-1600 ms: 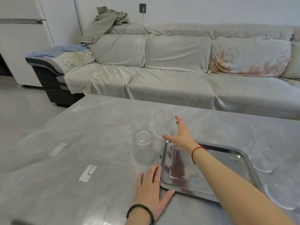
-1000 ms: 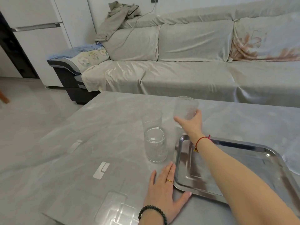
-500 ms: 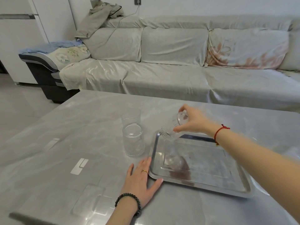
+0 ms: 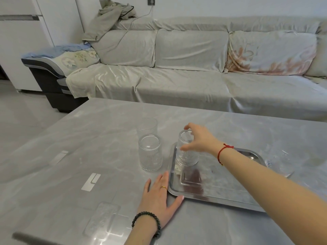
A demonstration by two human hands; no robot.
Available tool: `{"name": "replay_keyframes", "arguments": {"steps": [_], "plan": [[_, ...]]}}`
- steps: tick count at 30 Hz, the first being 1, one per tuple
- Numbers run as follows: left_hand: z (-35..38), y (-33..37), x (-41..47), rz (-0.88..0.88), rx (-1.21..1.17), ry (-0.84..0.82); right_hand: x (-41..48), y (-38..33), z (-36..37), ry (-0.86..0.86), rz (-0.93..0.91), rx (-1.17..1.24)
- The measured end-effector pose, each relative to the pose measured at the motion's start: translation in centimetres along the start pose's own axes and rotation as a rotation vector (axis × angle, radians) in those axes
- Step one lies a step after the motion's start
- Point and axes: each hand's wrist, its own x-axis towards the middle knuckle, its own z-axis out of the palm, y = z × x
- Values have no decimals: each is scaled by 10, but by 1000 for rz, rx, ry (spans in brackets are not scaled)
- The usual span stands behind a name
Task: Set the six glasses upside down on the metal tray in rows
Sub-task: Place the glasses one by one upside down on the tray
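— So, where is the glass now?

— Upside down in the far left corner of the metal tray [image 4: 221,191]. My right hand [image 4: 200,138] has its fingers curled around the inverted glass [image 4: 186,153] near its base, which now faces up. The rim looks down on the steel, or nearly so; I cannot tell for sure.

— And the other hand?

— My left hand [image 4: 159,197] lies flat on the table [image 4: 88,138], fingers spread, holding nothing, thumb against the tray's near left corner.

— What could go wrong?

— The glass stands close to the tray's raised lip. If the rim lands partly on that slope, it will tilt and may topple when I let go. Smooth steel gives little grip, so a nudge could make it slide.

— Anything else?

— Two upright glasses [image 4: 150,154] stand just beside the tray, one behind the other. They are clear, ribbed and cylindrical, hard to see against grey marble. My wrist could clip them while reaching.
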Motion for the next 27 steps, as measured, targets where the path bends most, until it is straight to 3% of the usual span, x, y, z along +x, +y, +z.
{"name": "replay_keyframes", "arguments": {"steps": [5, 7, 10, 12, 15, 20, 27], "plan": [[0, 0, 0, 2, 0, 6, -20, 5, 10, 24, 17, 44], [1, 0, 0, 1, 3, 3, -30, -7, 15, 172, -29, 58], [3, 0, 1, 14, 0, 11, -45, -41, 31, 397, -279, 271], [2, 1, 1, 33, -18, 33, -52, -62, 54, 321, -293, 440], [-2, 2, 0, 56, -17, 43, -50, -78, 91, 194, -109, 582], [0, 0, 2, 92, 37, 20, -30, -77, 116, 189, 36, 661], [1, -1, 1, 68, 2, 39, -20, -71, 111, 245, 4, 637]]}}
